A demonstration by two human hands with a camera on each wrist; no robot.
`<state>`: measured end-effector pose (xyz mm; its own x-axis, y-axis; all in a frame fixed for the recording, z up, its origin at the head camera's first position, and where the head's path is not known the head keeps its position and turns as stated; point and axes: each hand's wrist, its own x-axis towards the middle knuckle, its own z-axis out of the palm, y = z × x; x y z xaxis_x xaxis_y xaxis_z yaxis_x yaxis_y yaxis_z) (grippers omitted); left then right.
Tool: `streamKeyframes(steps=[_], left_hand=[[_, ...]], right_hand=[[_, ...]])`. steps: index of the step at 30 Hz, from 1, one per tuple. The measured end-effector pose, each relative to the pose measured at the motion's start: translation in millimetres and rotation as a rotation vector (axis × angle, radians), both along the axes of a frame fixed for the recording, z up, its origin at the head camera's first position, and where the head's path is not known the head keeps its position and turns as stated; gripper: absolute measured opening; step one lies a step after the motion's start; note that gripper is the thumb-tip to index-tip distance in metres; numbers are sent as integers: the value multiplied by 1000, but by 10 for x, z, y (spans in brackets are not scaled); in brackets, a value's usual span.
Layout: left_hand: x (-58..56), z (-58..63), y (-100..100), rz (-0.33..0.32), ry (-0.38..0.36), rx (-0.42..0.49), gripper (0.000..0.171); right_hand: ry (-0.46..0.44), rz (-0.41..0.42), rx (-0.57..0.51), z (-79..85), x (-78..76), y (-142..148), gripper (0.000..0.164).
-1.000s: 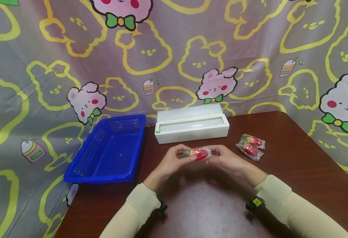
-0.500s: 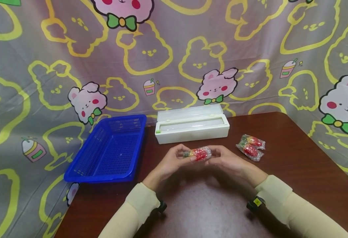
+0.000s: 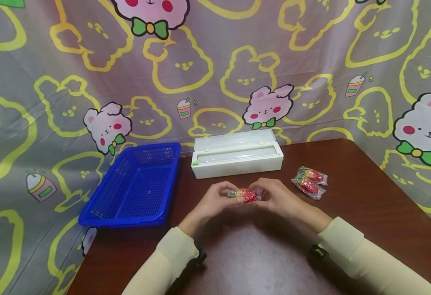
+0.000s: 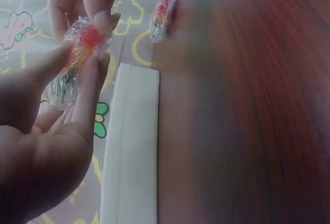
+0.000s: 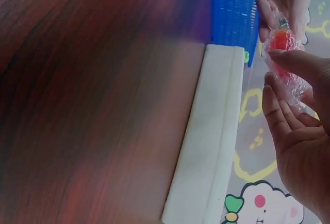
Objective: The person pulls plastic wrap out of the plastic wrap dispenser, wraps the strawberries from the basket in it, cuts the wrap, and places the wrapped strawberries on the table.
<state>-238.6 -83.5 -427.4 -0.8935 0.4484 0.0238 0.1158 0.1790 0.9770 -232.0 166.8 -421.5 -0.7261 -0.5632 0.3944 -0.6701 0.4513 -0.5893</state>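
Note:
Between my hands is a red and yellow fruit-like piece [image 3: 248, 196] with a green end, wrapped in crinkled clear film. My left hand [image 3: 214, 201] pinches it near the green end, thumb in front. At the red end, my right hand [image 3: 280, 200] pinches the film with thumb and fingers. The left wrist view shows the wrapped piece [image 4: 85, 49] held up above the table, fingers on both sides of it. In the right wrist view, the right thumb lies across the red part of the wrapped piece [image 5: 281, 41], with film bunched beyond it.
Behind my hands stands a white cling film dispenser [image 3: 239, 167], its clear lid raised. A blue perforated plastic basket [image 3: 167, 192] sits at the left. Two similar wrapped pieces [image 3: 310, 186] lie at the right on the brown table [image 3: 363, 205]. A cartoon-patterned curtain [image 3: 215, 53] hangs behind.
My right hand has turned, with its fingers now closer over the red end of the film. The wrapped piece has dipped slightly; the left hand has barely moved.

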Motion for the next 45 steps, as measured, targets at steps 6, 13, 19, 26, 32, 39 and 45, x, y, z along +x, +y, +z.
streamKeyframes(steps=[6, 13, 19, 26, 32, 39, 45], left_hand=[[13, -29, -33, -52, 184, -39, 42], [31, -63, -67, -49, 416, -152, 40], [-59, -13, 159, -94, 455, -175, 34], [-240, 45, 693, -198, 471, -226, 33], [-415, -31, 1153, -270, 518, -362, 33], [-585, -192, 1603, -330, 567, -521, 31], [-657, -299, 1850, -350, 553, -554, 31]], right_hand=[[-69, -33, -37, -42, 0, 42, 35], [-153, -38, -87, -108, 17, 98, 35], [-204, -87, -80, -69, 99, 312, 37], [-161, -219, -35, -59, 220, 750, 35], [-150, -357, 50, -161, 266, 1058, 34], [-233, -417, 113, -329, 259, 1372, 33], [-285, -447, 110, -402, 245, 1569, 33]])
